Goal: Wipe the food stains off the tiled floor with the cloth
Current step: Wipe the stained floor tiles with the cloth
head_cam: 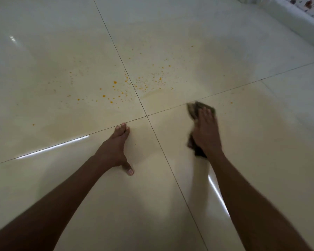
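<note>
The landmark for all positions is the grout cross [146, 116], the point where four tiles of the glossy cream tiled floor [170, 205] meet.

Nearest the camera, two bare forearms reach forward over the near tiles, one on each side of the grout line that runs from the cross toward the viewer.

The left hand [116, 149] lies on the near-left tile, just short of the cross. It is released and holds nothing: the palm is flat on the floor, the fingers are together with their tips touching the grout line left of the cross, and the thumb is spread out toward the viewer.

The right hand [206, 134] is on the near-right tile, to the right of the cross. It lies flat with extended fingers, pressing on the cloth [195, 109] rather than clenching it. The cloth is dark and crumpled. It shows beyond the fingertips, reaching the grout line right of the cross, and also under the heel of the hand. Hand and cloth are motion-blurred.

Beyond the cross, the food stains [114, 82] appear as orange specks scattered over both far tiles, densest just past the cross. A faint yellowish smear lies on the floor between the specks and the cross. One lone speck sits on the near-right tile, right of the cloth.

Farthest from the cross, at upper right, a white padded edge [288, 17] borders the floor.
</note>
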